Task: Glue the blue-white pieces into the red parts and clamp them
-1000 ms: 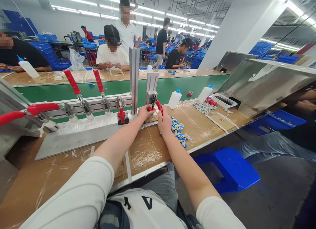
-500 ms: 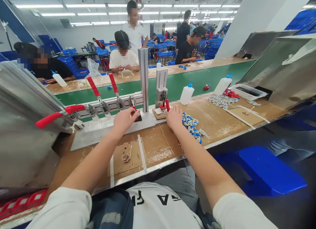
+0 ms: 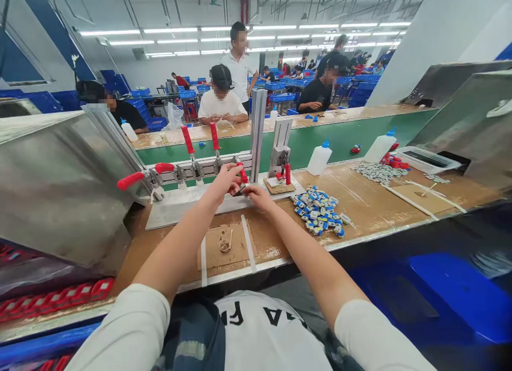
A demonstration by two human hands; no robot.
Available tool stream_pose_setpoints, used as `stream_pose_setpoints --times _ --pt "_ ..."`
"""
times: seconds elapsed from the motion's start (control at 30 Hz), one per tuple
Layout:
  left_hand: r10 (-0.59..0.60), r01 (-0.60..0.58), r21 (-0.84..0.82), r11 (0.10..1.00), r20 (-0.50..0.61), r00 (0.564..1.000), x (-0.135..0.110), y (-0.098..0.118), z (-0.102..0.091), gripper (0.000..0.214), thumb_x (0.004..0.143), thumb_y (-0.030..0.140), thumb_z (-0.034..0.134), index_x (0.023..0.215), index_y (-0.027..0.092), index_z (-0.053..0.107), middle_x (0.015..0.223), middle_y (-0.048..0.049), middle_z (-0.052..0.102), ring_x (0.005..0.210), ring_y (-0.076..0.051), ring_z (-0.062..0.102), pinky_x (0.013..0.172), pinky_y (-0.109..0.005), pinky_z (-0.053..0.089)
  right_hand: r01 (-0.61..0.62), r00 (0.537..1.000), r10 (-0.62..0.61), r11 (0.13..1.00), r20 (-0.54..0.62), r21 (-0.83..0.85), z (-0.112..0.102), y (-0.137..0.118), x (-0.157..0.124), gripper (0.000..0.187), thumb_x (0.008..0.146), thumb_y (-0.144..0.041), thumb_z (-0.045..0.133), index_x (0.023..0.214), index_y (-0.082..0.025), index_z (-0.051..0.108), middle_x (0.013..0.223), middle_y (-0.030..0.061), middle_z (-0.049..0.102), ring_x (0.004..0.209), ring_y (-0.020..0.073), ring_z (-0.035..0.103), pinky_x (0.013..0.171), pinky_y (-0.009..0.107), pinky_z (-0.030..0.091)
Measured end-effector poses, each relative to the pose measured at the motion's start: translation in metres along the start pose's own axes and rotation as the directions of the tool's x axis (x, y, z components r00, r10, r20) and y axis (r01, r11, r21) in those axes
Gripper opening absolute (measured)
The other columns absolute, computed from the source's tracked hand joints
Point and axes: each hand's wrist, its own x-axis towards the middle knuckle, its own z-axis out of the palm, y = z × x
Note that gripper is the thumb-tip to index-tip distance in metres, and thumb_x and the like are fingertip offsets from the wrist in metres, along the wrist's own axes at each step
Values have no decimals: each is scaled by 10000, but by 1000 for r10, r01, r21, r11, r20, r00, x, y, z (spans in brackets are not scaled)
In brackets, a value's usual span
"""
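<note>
My left hand (image 3: 224,183) is closed, with curled fingers beside the red handle (image 3: 243,174) of a toggle clamp; what lies inside them is mostly hidden. Close by on the right, my right hand (image 3: 260,196) pinches a small dark flat piece (image 3: 239,192) between thumb and fingers. Both hands meet over the light metal base plate (image 3: 176,210) of the clamp row. On the separate clamp stand (image 3: 280,147) to the right, the red handle (image 3: 287,175) points down, untouched. A pile of small blue-and-white parts (image 3: 318,210) lies right of my right hand.
Upright clamp handles (image 3: 187,139) and a metal post (image 3: 258,136) stand behind my hands. A cardboard piece (image 3: 214,253) bears a small round dish (image 3: 224,246) with a stick. White bottles (image 3: 319,159) and a heap of grey pieces (image 3: 378,174) are further right. Co-workers sit across the green belt (image 3: 340,139).
My right hand has left the right-hand clamp stand and moved left to meet my left hand. That clamp's handle now hangs free. The camera view has shifted left and up.
</note>
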Motion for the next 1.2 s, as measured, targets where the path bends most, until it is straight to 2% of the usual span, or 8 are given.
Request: stream_pose_setpoints --times 0.13,0.27,0.4,0.53,0.7,0.87,1.0,1.2 --pt "15 -1 -154 988 89 996 -12 31 12 572 888 672 598 1228 227 486 929 -77 769 468 -100 545 479 -224 389 -34 999 34 999 -2 4 30 -13 34 258 772 -152 537 871 -205 770 967 40 815 989 234 706 957 351 555" --pt "170 -174 82 981 54 984 -61 21 9 579 936 562 573 1417 261 459 1235 -105 747 718 -171 741 573 -250 476 -67 997 67 998 25 0 34 -17 41 203 800 -238 602 912 -173 759 1074 145 809 1087 314 681 994 421 526" --pt "254 -326 751 574 215 943 -159 3 -34 409 949 493 665 1304 290 646 1303 -70 751 988 -226 762 817 -304 544 -112 994 111 991 -18 -70 37 -5 26 337 841 -368 555 1015 -168 763 1069 155 788 1064 322 678 1007 483 500" --pt "-22 210 973 91 -209 978 -254 -22 -104 250 989 484 634 970 253 727 927 -63 792 901 -257 768 746 -299 515 60 988 -39 989 150 -134 29 -13 -30 363 958 -522 524 909 -225 726 885 78 749 852 254 666 805 371 491" --pt "-23 710 671 -213 -730 683 -299 -77 -177 369 1015 453 566 1121 123 693 1111 -217 751 978 -378 764 756 -380 536 352 847 -167 888 504 -296 24 -49 -98 485 1027 -555 486 668 -231 527 655 36 608 638 192 547 637 320 348" --pt "82 703 675 -224 -706 704 -296 -111 -178 393 1047 453 465 1173 123 638 1112 -216 728 1009 -398 738 763 -413 541 507 754 -208 787 623 -351 36 -58 -106 440 1066 -413 429 682 -215 507 697 54 634 677 179 558 653 312 300" --pt "179 652 741 -159 -628 757 -285 -128 -168 382 1046 472 439 1130 157 638 1090 -187 726 974 -382 726 751 -416 539 517 762 -219 773 609 -369 43 -57 -103 425 1088 -391 411 710 -211 482 746 59 644 703 171 542 642 313 267" --pt "334 344 894 286 -430 839 -245 -156 -145 317 1006 331 551 1292 203 598 1277 -136 730 1110 -299 733 929 -402 577 473 736 -262 859 625 -196 46 -64 -105 360 1022 -332 473 689 -222 392 675 21 561 681 159 479 638 302 265"
